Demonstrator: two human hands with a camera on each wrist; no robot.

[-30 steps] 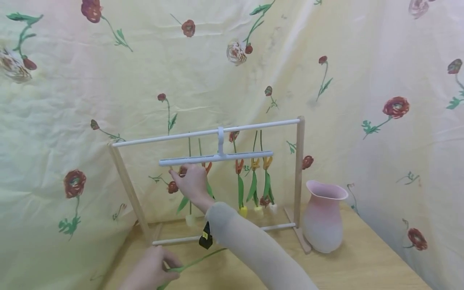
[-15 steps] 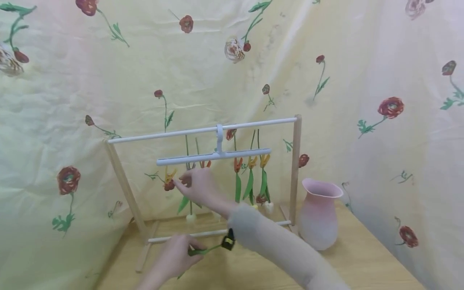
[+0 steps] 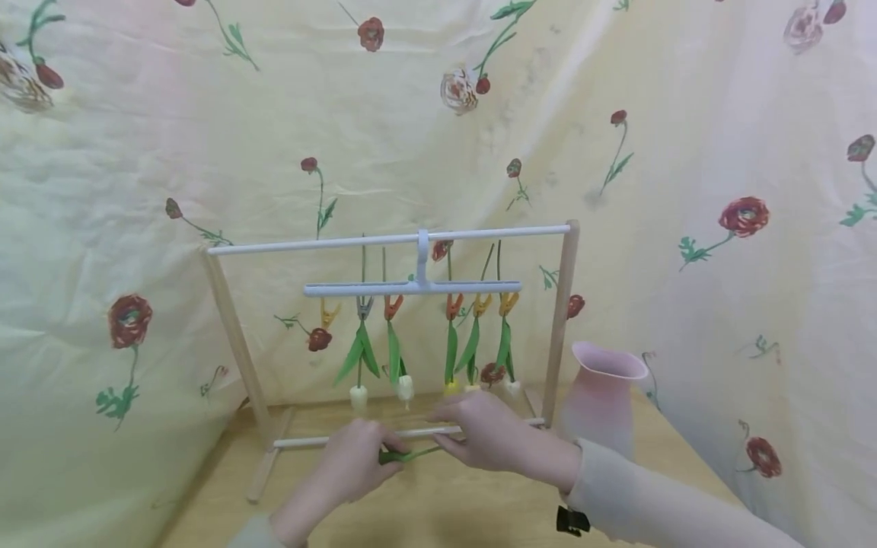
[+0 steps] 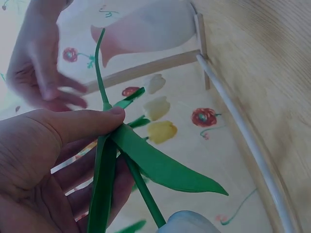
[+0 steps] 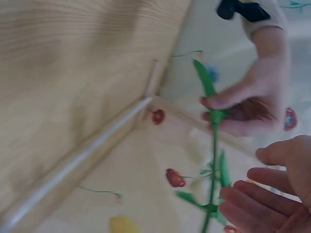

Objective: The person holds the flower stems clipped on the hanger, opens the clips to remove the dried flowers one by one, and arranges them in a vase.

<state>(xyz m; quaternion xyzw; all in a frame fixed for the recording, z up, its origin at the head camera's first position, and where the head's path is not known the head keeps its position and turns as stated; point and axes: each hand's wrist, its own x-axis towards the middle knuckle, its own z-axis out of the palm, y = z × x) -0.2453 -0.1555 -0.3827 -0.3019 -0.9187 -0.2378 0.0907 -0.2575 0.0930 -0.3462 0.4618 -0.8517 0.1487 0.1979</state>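
Observation:
My left hand (image 3: 352, 460) pinches an artificial tulip (image 4: 165, 162) by its stem, thumb pressed where the green leaves branch off. Its pale flower head (image 4: 188, 224) shows at the bottom of the left wrist view, and the bare stem end points toward my right hand (image 3: 503, 438). That right hand holds nothing; its fingers (image 5: 260, 194) are parted close beside the stem. Both hands are low in front of a rack. A white hanger (image 3: 370, 289) hangs there with small clips, and the leftmost yellow clip (image 3: 329, 313) has no flower in it.
Several tulips hang upside down from other clips, among them a white tulip (image 3: 405, 387). The rack has wooden posts (image 3: 562, 320) and a white lower bar (image 3: 301, 442). A pink-and-white vase (image 3: 603, 396) stands right of it on the wooden table (image 3: 438, 510).
My right hand has come away from the leftmost yellow clip, down and right to beside the tulip stem. My left hand has risen and moved right with the tulip.

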